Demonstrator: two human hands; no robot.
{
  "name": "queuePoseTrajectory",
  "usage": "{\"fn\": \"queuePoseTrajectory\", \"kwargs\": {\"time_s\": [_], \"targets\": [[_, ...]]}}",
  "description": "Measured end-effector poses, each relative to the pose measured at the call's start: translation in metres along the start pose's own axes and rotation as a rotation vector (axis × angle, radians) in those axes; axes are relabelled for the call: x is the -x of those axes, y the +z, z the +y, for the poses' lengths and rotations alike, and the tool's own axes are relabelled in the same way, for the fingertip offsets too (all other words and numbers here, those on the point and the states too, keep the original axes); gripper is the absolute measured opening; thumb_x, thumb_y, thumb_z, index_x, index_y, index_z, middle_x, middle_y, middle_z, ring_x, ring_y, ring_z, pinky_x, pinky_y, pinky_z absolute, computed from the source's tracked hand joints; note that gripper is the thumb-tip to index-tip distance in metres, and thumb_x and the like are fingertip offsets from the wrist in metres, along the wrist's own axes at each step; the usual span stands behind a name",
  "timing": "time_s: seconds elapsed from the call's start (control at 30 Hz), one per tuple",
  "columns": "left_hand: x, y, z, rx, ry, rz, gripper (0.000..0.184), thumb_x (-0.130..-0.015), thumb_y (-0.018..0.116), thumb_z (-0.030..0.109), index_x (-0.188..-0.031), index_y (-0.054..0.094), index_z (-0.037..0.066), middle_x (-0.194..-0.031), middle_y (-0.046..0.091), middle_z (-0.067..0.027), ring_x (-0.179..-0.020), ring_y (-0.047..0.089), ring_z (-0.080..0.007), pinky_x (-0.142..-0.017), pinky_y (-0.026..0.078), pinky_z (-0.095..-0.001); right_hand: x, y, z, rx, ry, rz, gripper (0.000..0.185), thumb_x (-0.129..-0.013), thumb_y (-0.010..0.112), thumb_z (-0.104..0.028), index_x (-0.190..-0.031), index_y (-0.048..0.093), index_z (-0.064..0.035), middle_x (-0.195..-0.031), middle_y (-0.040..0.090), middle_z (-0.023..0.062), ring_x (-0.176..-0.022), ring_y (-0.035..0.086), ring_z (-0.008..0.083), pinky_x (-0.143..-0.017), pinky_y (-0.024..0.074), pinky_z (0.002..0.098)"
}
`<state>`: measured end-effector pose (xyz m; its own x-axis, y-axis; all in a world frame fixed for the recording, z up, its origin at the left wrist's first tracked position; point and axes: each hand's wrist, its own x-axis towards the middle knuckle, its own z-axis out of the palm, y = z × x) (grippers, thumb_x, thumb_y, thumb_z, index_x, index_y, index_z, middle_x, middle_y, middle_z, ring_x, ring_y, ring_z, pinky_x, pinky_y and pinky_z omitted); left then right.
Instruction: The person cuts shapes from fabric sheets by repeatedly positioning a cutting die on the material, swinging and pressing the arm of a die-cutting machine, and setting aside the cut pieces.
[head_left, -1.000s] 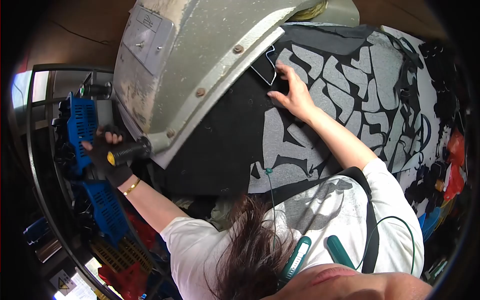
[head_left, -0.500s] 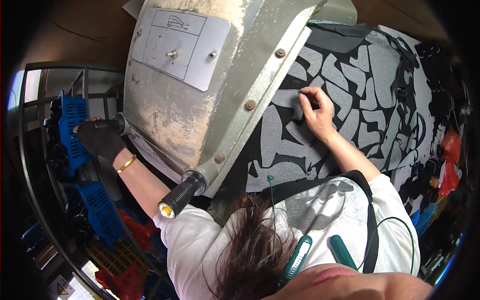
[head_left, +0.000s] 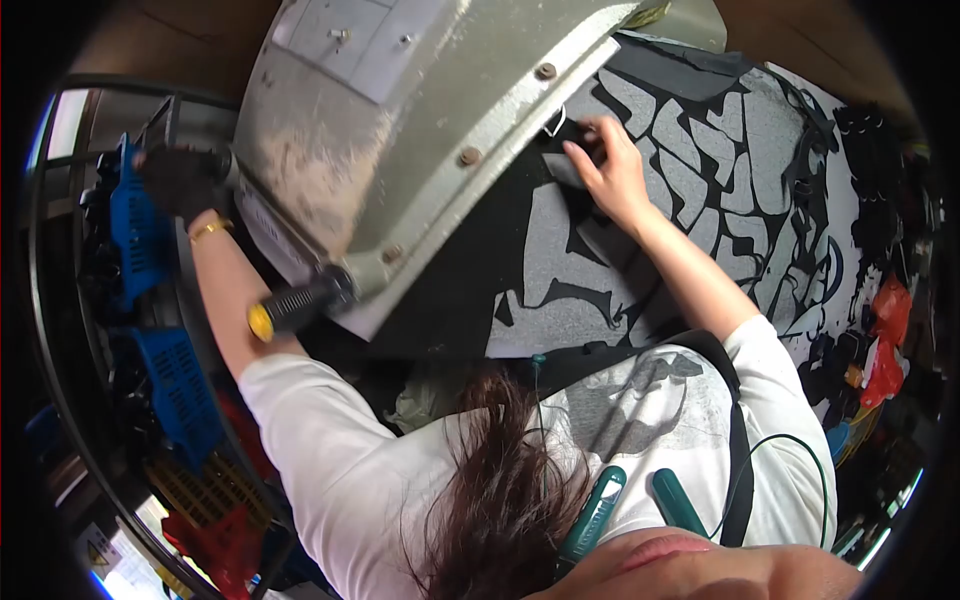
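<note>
My left hand [head_left: 185,180], in a dark glove, is wrapped around a black handle [head_left: 222,165] on the side of a large, worn grey-green machine head [head_left: 330,150]. A second black grip with a yellow end [head_left: 290,308] sticks out from the head's near corner. My bare right hand [head_left: 615,170] is beside the head's long edge, fingers curled; what lies between thumb and fingers is hard to make out. Close to its fingertips, a thin metal loop [head_left: 555,123] shows from under that edge. Below the hand lies a grey sheet [head_left: 550,240] with many shapes cut out, over black material.
Blue plastic baskets [head_left: 170,390] stand on a metal rack [head_left: 45,330] at left, with a red bag [head_left: 215,550] below. At right are dark scraps and red plastic bags [head_left: 888,325]. A green neckband device [head_left: 592,515] hangs at my neck.
The machine head has swung left and turned, my left hand moving up with it. My right hand has moved up and slightly left, towards the head's edge, where the metal loop now shows.
</note>
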<state>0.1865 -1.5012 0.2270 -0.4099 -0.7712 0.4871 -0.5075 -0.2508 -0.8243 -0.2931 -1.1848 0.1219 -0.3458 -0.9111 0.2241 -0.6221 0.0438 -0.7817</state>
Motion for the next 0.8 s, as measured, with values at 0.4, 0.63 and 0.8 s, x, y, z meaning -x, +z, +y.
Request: {"fn": "queuePoseTrajectory", "kwargs": {"time_s": [0.4,0.63,0.8], "targets": [[0.105,-0.25,0.005,1.699,-0.482,0.079,0.033,-0.096,0.05,0.033,-0.095,0.064,0.003,-0.082,0.063,-0.0113,-0.078,0.063,-0.0236,-0.071,0.049,-0.0335,-0.04,-0.018,0.03,-0.206,0.228,0.048,0.033,-0.079,0.078,-0.023,-0.071,0.052,-0.0035,-0.066,0.053,-0.0007,-0.062,0.046,0.0094,-0.055,0.0389,0.0272],[0.148,-0.263,0.093,1.338,-0.102,0.001,0.032,-0.076,0.069,0.021,-0.104,0.06,0.008,-0.108,0.06,-0.0104,-0.103,0.056,-0.0311,-0.088,0.043,-0.0445,-0.005,-0.029,-0.005,0.436,-0.278,0.191,0.015,-0.075,0.068,-0.001,-0.086,0.059,-0.005,-0.12,0.059,0.0186,-0.116,0.053,0.0359,-0.099,0.0401,0.0435],[0.169,-0.219,0.058,0.848,-0.315,-0.332,0.044,-0.076,0.069,0.031,-0.111,0.054,0.009,-0.102,0.055,-0.0105,-0.106,0.051,-0.0328,-0.09,0.041,-0.0436,-0.025,0.052,-0.037,0.048,-0.371,-0.262,0.024,-0.082,0.061,0.0,-0.106,0.057,-0.0025,-0.123,0.058,0.0167,-0.115,0.055,0.0343,-0.096,0.0463,0.0391]]}}
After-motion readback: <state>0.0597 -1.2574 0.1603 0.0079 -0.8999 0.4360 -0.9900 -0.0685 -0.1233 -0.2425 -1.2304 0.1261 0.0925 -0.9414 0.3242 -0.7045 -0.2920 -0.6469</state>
